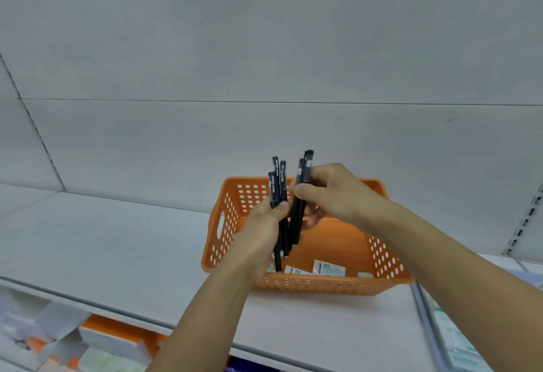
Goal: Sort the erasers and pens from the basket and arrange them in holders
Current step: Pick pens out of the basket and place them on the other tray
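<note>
An orange perforated basket stands on a grey shelf. Above it, my left hand grips a bunch of three black pens upright, their printed caps pointing up. Just to the right, my right hand pinches another few black pens, also upright, close beside the first bunch. Several wrapped white and green erasers lie on the basket's floor near its front wall. No holder is in view.
The grey shelf stretches left of the basket, with a grey back panel behind. A lower shelf at the bottom left holds white and orange boxes. Packaged goods lie at the lower right, beside a slotted upright.
</note>
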`<state>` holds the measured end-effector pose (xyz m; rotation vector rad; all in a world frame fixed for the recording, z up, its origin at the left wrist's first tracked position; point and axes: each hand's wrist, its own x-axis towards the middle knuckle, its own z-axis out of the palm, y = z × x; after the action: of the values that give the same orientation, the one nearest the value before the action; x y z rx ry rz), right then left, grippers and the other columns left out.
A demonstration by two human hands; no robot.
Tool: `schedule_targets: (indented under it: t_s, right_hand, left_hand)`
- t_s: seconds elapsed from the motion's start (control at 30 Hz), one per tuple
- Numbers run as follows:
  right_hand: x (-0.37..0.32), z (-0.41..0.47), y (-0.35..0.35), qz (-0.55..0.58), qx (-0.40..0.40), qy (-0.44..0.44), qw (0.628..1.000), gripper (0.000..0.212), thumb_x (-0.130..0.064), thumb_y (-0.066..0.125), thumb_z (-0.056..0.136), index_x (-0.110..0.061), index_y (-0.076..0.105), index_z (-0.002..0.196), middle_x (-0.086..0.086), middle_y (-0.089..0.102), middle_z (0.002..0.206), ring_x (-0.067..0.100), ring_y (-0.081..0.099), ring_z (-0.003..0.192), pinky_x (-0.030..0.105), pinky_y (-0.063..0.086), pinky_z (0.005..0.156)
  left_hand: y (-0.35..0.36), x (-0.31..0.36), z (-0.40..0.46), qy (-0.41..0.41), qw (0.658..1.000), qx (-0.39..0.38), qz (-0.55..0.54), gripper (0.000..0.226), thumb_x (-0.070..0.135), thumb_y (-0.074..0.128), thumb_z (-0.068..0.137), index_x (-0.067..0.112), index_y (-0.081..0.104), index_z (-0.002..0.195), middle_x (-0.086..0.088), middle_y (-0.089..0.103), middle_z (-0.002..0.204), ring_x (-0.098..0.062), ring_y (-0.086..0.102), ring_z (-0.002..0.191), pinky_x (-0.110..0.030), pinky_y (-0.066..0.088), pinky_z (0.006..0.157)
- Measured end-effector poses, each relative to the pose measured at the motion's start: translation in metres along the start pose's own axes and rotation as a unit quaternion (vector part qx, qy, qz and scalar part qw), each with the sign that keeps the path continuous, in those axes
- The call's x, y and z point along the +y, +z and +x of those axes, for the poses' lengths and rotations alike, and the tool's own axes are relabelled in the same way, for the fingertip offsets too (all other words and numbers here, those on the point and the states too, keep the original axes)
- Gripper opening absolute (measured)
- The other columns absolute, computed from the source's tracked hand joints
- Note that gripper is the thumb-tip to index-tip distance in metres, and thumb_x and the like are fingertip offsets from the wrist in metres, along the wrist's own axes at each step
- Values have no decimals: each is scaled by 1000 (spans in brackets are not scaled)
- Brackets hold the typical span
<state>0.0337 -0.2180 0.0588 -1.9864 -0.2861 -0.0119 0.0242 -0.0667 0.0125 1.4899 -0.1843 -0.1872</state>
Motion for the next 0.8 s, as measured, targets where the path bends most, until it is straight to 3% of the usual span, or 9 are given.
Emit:
schedule_targets:
  t_s: [0.07,0.13,0.2,0.3,0.37,0.43,0.53,0.63,0.8]
  right_hand:
    - [-5,0,3,-26,-3,-16,1000,12,-17,58,95,-9,66,95,9,63,69,22,61,59,36,57,59]
    - [-5,1,4,-44,4,-30,999,14,-23,59,95,-12,67,95,-3,60,63,8,55,55,27,47,54]
    - [-3,1,5,-65,18,-40,997,23,-34,60,94,-13,67,95,-11,53,58,2,46,49,21,38,52]
    - [3,-4,5,-82,30,-49,995,34,-51,52,93,-19,62,92,-12,54,56,1,47,48,16,38,48]
    - [12,-11,1,-127,26,-39,991,38,-61,42,91,-27,59,89,-14,61,59,-2,54,50,14,40,50]
    - [24,-18,-4,-183,11,-28,983,33,-55,43,95,-29,59,86,-11,66,70,2,60,57,19,47,56]
    - [45,-26,-8,-268,-47,7,962,26,-36,52,97,-20,65,80,-1,67,75,11,62,65,29,52,65]
    - [61,-33,-5,-297,-126,72,944,26,-32,56,96,-20,70,77,-4,70,78,10,65,73,28,54,72]
    - [64,-38,-2,-326,-201,133,914,21,-27,55,93,-24,74,86,-11,70,91,10,63,88,29,51,80]
  left_hand:
    - [2,0,-2,14,1000,-19,-12,27,25,37,106,16,60,117,-12,73,95,-28,72,83,-41,60,77]
    - [2,1,-4,25,999,-22,-30,26,28,38,105,13,57,116,-11,68,85,-22,67,70,-35,58,67]
    - [-1,3,-6,35,999,-23,-22,25,31,42,103,11,57,104,-6,60,76,-14,57,59,-27,50,54]
    - [-9,5,-11,52,998,-20,3,29,42,50,97,17,56,82,1,50,63,-7,41,47,-20,35,41]
    - [-19,6,-12,75,995,38,51,30,51,55,90,25,56,75,2,52,63,-7,45,46,-19,37,41]
    - [-35,7,-12,113,970,170,130,22,55,66,79,34,58,82,8,66,70,-7,63,57,-21,47,48]
    - [-67,3,-7,138,875,327,329,40,58,76,68,33,50,85,13,60,72,-4,60,65,-22,42,53]
    - [-81,-11,1,81,845,321,420,48,56,79,68,30,49,94,15,56,79,-13,58,72,-28,45,65]
    - [-88,-32,1,100,856,334,382,17,33,69,84,29,54,91,11,59,80,-12,58,68,-24,44,62]
